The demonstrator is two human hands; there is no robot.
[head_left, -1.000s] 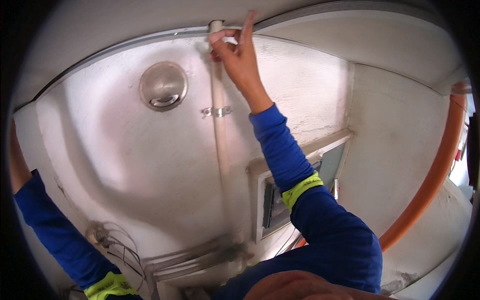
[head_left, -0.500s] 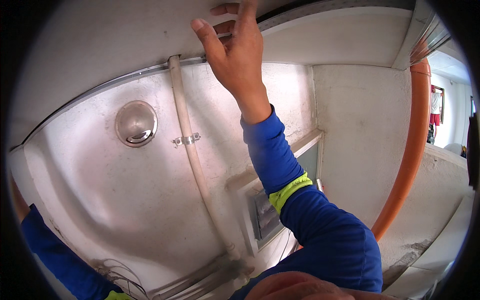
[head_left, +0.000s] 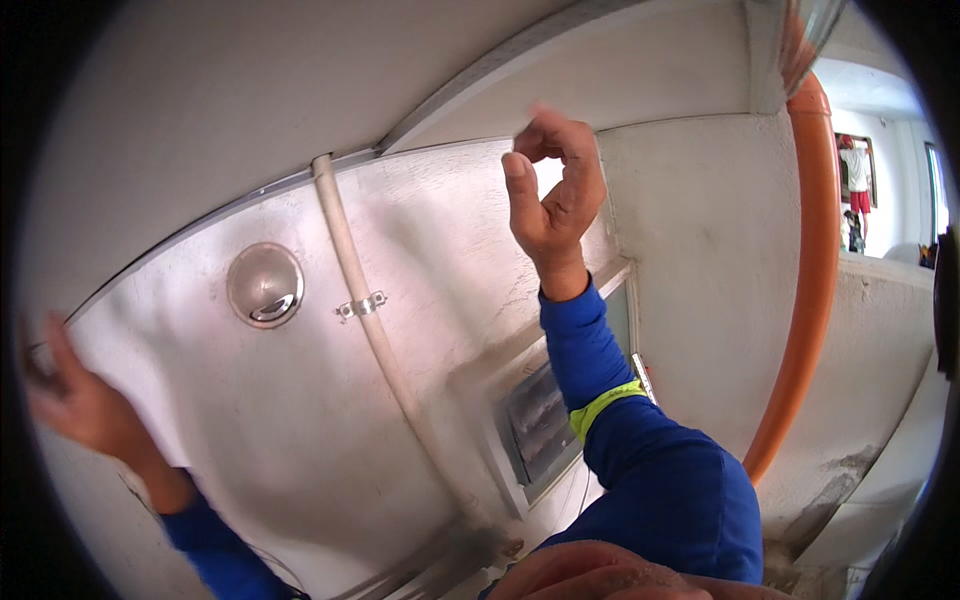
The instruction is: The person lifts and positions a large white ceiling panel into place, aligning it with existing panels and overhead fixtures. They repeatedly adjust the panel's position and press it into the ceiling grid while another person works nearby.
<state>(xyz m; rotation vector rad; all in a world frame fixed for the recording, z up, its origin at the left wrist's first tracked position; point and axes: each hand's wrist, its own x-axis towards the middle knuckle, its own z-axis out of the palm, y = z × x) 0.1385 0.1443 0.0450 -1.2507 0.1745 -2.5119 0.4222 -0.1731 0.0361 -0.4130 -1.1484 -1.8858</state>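
Note:
My right hand (head_left: 560,195) is raised in front of the white wall, fingers loosely curled and thumb apart, with nothing visible in it; the fingertips are a little blurred. At the far left rim my left hand (head_left: 90,405) is held up, its fingers smeared but spread and near the edge of the pale ceiling panel (head_left: 250,90). I see nothing in that hand, though the dark rim hides part of it. A grey metal strip (head_left: 480,72) runs across the panel, left of and above my right hand, apart from it.
A pale pipe (head_left: 350,250) runs down the wall, held by a metal clamp (head_left: 362,305). Left of it sits a round metal vent cover (head_left: 265,287). An orange pipe (head_left: 818,220) stands at the right. Below are a window (head_left: 545,420) and blurred pipes (head_left: 430,560). A person (head_left: 857,180) stands far off.
My right hand has come down and to the right, away from the ceiling panel. My left hand has risen into view at the left rim. The view has shifted slightly.

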